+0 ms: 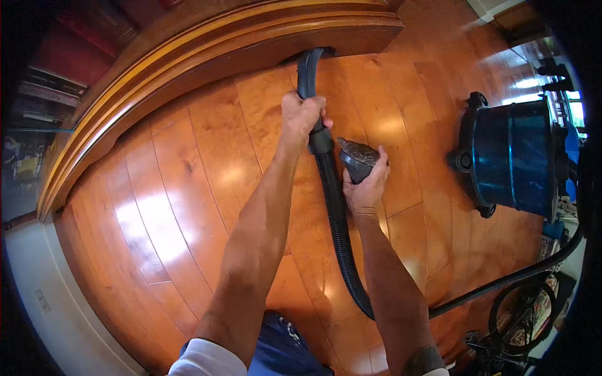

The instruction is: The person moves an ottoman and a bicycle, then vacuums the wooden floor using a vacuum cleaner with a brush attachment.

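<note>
My left hand (304,114) is wrapped round the black vacuum wand (307,72), just above where it joins the ribbed hose (337,216). The wand's curved end reaches the gap beneath the wooden bookcase base (351,42). To the right of the hose, my right hand (367,188) is closed round a black, cup-like piece (359,160) with a mottled, dusty brown face turned upward. Its exact kind cannot be made out. The hose runs down past my right forearm and then off to the right.
A blue shop vacuum drum (517,156) lies on the right, with black casters facing left. Dark cables and gear (520,313) are heaped at lower right. Books (53,88) line the bookcase at upper left. A white wall panel (50,294) stands below it. Shiny wood flooring (207,169) spreads beneath my arms.
</note>
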The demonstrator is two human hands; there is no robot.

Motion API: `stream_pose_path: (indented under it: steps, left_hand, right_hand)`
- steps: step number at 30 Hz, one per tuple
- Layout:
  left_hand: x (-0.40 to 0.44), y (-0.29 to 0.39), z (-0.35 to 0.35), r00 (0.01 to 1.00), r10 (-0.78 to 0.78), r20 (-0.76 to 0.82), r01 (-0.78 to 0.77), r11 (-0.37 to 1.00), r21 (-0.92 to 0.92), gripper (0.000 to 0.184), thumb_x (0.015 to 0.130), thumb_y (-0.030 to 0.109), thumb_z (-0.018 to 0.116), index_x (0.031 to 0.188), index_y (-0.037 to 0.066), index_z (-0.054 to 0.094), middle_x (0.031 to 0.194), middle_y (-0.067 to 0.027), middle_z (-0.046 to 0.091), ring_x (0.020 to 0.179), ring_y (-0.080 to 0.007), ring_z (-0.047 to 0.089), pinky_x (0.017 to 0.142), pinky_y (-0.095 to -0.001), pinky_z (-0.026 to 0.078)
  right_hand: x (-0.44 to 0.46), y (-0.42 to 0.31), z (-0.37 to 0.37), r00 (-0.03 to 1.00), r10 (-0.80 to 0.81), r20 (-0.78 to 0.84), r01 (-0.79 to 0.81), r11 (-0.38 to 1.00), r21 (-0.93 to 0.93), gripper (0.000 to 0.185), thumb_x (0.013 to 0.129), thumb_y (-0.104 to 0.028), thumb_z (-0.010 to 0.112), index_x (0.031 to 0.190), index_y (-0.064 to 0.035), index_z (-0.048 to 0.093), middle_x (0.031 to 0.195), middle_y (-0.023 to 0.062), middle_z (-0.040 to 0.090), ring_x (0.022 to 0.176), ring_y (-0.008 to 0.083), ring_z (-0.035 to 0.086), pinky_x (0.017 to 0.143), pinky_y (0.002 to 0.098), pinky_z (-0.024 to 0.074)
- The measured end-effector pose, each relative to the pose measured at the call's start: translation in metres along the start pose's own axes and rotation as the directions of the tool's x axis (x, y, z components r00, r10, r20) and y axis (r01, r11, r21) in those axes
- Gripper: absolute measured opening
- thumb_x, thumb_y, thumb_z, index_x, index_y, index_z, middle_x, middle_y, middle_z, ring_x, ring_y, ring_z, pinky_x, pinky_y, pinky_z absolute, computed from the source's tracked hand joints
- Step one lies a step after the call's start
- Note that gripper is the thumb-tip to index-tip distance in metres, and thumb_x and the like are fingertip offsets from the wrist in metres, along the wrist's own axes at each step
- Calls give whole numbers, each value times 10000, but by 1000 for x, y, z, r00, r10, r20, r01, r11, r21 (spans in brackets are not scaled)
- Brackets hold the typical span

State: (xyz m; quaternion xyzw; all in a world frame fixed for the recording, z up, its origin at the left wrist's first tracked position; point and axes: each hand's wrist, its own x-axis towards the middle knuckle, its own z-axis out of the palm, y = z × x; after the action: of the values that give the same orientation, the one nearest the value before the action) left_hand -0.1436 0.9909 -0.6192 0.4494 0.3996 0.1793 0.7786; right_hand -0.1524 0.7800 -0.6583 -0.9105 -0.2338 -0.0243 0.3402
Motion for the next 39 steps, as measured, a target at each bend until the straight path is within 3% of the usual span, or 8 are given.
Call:
stream_pose_path:
  steps: [9,21,23,27,29,31,34,39]
  left_hand:
    - [-17,2,-18,998,-47,-50,42,995,-85,102,810,22,646,793,-31,560,628,-99,575,435,-229,601,380,-368,509]
    - [-132,11,-282,909,63,-413,-215,918,-334,54,809,14,586,821,-24,549,671,-113,560,479,-216,595,471,-419,577]
    - [-133,20,-309,886,62,-460,-263,885,-385,57,812,18,588,820,-22,548,668,-109,558,484,-217,601,477,-417,580]
    - [-148,33,-363,838,63,-542,-351,823,-447,85,813,37,600,845,-25,553,671,-102,568,475,-217,609,483,-396,573]
    - [-154,36,-380,823,67,-564,-396,780,-485,90,810,41,604,850,-25,557,672,-100,576,471,-214,611,473,-376,558]
    - [-156,36,-386,912,104,-397,-321,782,-534,106,795,37,609,870,-21,561,675,-106,598,467,-205,615,436,-342,505]
    - [-164,18,-368,973,109,-205,-217,746,-630,170,781,11,617,940,-13,560,679,-103,613,455,-206,610,427,-330,484]
    - [-170,-3,-354,1000,11,-20,-23,495,-869,172,811,14,625,972,17,562,683,-87,600,463,-208,609,471,-380,556]
  right_hand:
    - [1,-11,-2,998,66,-2,-66,998,-1,927,747,-88,802,1507,-3,278,1368,343,457,1261,506,488,1052,523,436]
    - [-2,5,17,964,-191,-182,159,971,-178,776,868,-242,772,1479,-19,348,1251,246,595,1135,363,624,930,423,512]
    - [-2,9,12,988,-68,-138,31,965,-259,847,865,-258,774,1520,-24,291,1285,225,598,1126,358,632,965,427,510]
    - [0,33,10,910,-403,-98,378,903,-203,846,860,-253,758,1530,-16,300,1318,224,590,1158,366,617,974,427,508]
    - [-6,-12,9,993,-82,-86,37,903,-428,897,839,-255,758,1536,29,269,1370,247,547,1233,364,568,1044,409,456]
    - [0,-14,10,904,-425,44,400,806,-437,918,824,-265,758,1536,40,265,1394,259,527,1277,363,533,1090,400,411]
    - [-42,-131,51,951,-301,70,303,865,-401,878,811,-239,763,1518,21,313,1368,264,540,1261,364,545,1094,416,406]
    - [-46,-170,130,831,-546,110,556,811,-181,751,802,-186,787,1428,13,423,1217,218,610,1113,359,610,991,424,476]
